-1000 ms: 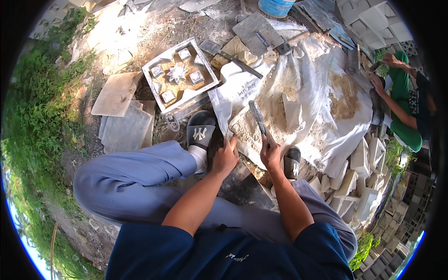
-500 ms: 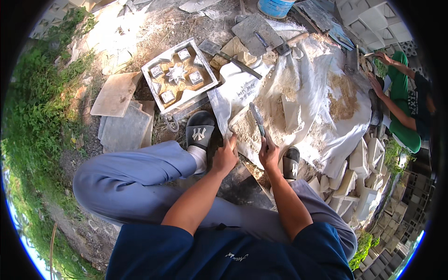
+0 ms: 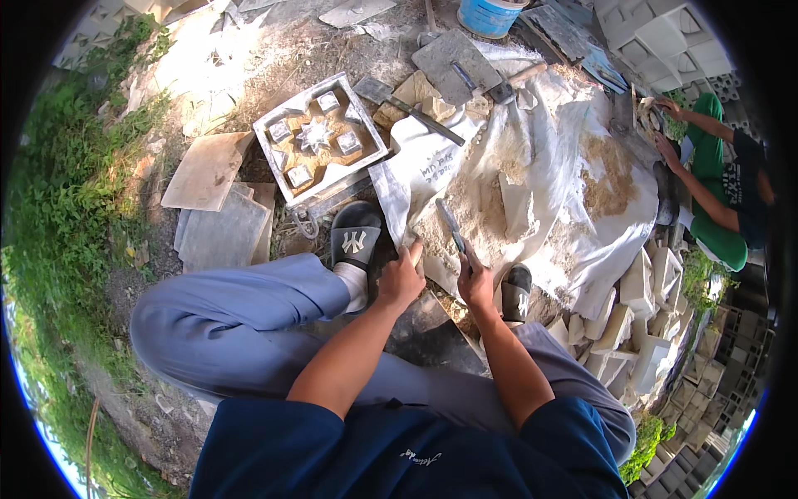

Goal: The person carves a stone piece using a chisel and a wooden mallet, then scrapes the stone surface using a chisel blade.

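Note:
My left hand is closed on the near corner of a pale, dusty slab that stands over a white sack sheet. The grip hides part of the slab. In my right hand is a narrow, flat-bladed metal tool, its tip pointing away from me and to the left. The blade lies over the slab's right side; whether it touches is unclear. Pale powder and an upright broken piece lie on the sheet to the right.
A rectangular mould with a star centre sits beyond my left foot. A long-handled hammer, a flat board and a blue bucket are farther off. Pale blocks pile up right. Another person crouches at far right.
The tool in my right hand has shifted left and slightly nearer me, its blade tilting more to the left. My left hand stays almost still on the slab.

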### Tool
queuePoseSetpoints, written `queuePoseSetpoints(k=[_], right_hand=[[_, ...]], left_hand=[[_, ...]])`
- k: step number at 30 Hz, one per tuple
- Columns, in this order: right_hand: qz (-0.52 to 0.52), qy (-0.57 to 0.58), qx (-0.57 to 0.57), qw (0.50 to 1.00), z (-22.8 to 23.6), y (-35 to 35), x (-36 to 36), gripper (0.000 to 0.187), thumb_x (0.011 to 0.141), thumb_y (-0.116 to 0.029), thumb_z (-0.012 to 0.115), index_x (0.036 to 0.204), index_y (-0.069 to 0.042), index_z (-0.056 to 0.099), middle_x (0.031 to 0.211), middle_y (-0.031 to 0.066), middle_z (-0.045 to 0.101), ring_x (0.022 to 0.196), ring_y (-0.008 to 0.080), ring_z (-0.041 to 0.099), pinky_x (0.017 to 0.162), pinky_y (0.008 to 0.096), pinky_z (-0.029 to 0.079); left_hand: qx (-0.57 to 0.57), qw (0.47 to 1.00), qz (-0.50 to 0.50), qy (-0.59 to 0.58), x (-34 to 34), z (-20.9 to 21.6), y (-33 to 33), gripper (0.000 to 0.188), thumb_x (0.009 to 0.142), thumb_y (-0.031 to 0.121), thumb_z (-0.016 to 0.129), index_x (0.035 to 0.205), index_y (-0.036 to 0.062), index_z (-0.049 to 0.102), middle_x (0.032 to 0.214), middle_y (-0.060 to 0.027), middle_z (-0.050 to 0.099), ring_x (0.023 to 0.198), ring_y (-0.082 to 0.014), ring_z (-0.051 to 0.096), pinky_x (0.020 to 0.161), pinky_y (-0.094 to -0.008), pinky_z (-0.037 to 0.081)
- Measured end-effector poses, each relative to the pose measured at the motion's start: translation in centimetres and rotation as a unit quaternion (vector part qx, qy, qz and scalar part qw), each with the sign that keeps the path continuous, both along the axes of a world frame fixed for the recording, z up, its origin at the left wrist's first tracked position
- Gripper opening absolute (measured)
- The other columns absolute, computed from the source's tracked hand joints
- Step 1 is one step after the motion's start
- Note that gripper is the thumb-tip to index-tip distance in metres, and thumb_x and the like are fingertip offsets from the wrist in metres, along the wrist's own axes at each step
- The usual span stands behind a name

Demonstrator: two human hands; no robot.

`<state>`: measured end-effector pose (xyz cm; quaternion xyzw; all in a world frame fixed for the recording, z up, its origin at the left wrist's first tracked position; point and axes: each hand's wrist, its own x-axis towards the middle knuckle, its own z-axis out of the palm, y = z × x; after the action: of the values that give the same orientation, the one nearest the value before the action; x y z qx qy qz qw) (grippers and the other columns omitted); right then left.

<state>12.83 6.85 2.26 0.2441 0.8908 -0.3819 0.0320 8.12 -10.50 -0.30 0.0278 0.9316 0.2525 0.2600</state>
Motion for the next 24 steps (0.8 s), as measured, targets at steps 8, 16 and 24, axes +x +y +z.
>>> queuePoseSetpoints(k=[8, 16, 24], right_hand=[[0.006, 0.093, -0.016, 0.996, -0.5, 0.5, -0.9, 0.032, 0.099, -0.02, 0.059, 0.127, -0.008, 0.066, 0.074, 0.0267, 0.062, 0.069, 0.0418, 0.066, 0.063, 0.0453, 0.05], [-0.026, 0.057, 0.048, 0.997, -4.6, 2.6, 1.1, 0.032, 0.098, -0.025, 0.057, 0.126, -0.013, 0.067, 0.088, 0.0281, 0.067, 0.086, 0.0482, 0.065, 0.074, 0.0552, 0.05], [-0.055, 0.033, -0.019, 0.998, 1.8, -0.2, -2.3, 0.032, 0.1, -0.024, 0.057, 0.126, -0.006, 0.065, 0.081, 0.0293, 0.064, 0.074, 0.0453, 0.067, 0.064, 0.0456, 0.051]], left_hand=[[-0.003, 0.999, 0.013, -0.035, -0.2, 1.3, 0.2, 0.053, 0.089, 0.026, 0.064, 0.139, 0.0193, 0.046, 0.097, -0.0344, 0.065, 0.09, -0.0497, 0.067, 0.079, -0.0578, 0.054], [0.03, 0.999, -0.007, -0.022, -0.3, 1.8, 1.8, 0.055, 0.087, 0.023, 0.064, 0.138, 0.013, 0.045, 0.094, -0.0331, 0.067, 0.089, -0.0497, 0.067, 0.08, -0.0575, 0.054], [0.005, 1.0, 0.005, -0.023, -0.8, 1.4, -0.4, 0.057, 0.086, 0.024, 0.064, 0.138, 0.0143, 0.044, 0.095, -0.0306, 0.068, 0.092, -0.048, 0.067, 0.081, -0.0573, 0.054]])
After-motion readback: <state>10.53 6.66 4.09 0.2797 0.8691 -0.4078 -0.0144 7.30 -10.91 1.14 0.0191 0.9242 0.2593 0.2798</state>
